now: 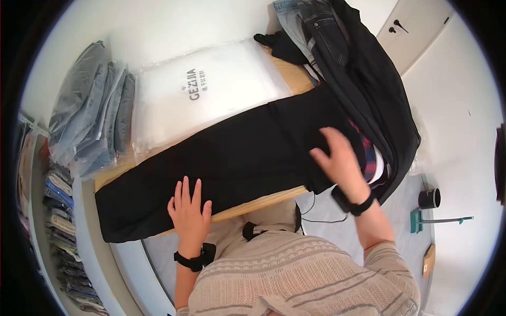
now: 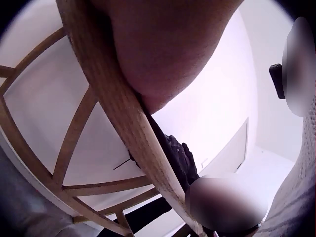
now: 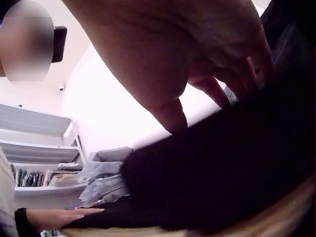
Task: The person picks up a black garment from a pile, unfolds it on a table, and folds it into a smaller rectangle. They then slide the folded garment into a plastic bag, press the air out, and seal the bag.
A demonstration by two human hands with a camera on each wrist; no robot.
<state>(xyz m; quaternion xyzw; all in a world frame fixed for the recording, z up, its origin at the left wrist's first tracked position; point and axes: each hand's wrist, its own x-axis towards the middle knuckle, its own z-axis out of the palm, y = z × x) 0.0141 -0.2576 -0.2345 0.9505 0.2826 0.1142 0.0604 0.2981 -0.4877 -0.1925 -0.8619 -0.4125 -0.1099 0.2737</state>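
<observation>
A pair of folded black trousers (image 1: 226, 158) lies lengthwise along the wooden table in the head view. My left hand (image 1: 190, 213) rests on the cloth near the table's front edge, its fingers extended. Over the wider right end is my right hand (image 1: 342, 160), slightly blurred, with thumb and fingers spread apart. From the right wrist view, that hand's thumb and fingertips reach down to the dark cloth (image 3: 222, 163). A red and blue plaid lining (image 1: 363, 142) shows beside the right hand. In the left wrist view, the table edge hides the left fingers.
Clear plastic bags (image 1: 211, 89) printed GEZIJIA lie behind the trousers. Bagged jeans (image 1: 100, 105) are stacked at the left, near shelves of folded clothes (image 1: 63, 226). More dark garments (image 1: 363, 68) hang over the table's right end. A green dustpan (image 1: 416, 221) stands on the floor.
</observation>
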